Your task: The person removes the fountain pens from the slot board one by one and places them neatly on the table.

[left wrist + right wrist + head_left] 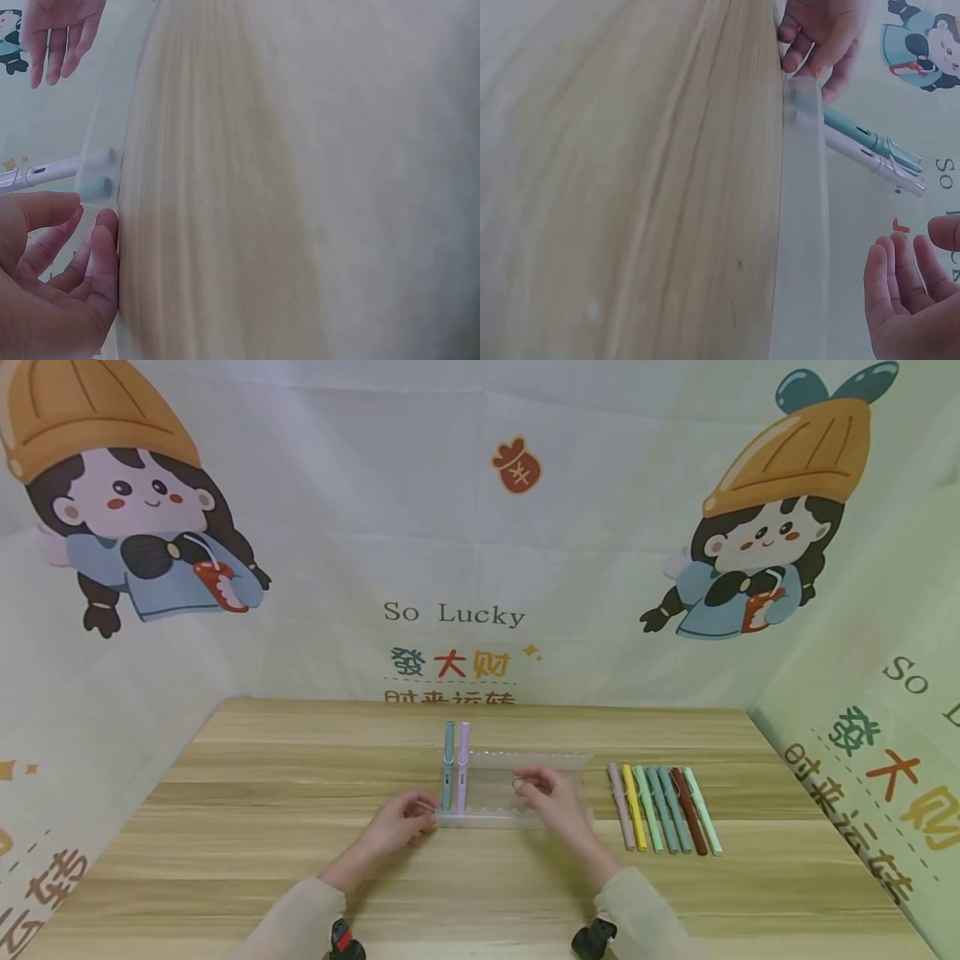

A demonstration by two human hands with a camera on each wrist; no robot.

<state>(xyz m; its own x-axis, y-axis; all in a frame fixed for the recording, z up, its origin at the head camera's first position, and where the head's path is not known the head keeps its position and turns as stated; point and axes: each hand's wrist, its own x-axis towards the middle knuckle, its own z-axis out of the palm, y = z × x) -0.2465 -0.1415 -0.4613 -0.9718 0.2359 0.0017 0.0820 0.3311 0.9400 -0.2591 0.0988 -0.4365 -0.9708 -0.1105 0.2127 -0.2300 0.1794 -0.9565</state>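
Note:
A clear plastic pen rack (491,820) lies on the table, its front lip facing me. Side by side at its left end rest a teal pen (447,777) and a lilac pen (462,777), clips up. At that same end my left hand (405,821) holds the corner of the rack, thumb and fingers bent about it; the exact contact is partly hidden. Over the rack's right part hovers my right hand (557,802). Its fingers are loosely bent and spread, with nothing between them, as the right wrist view shows.
To the right of the rack several capped pens lie in a row, among them a mauve pen (621,807), a yellow pen (634,807) and a dark red pen (689,811). A printed cloth (337,568) hangs around the wooden table (262,793).

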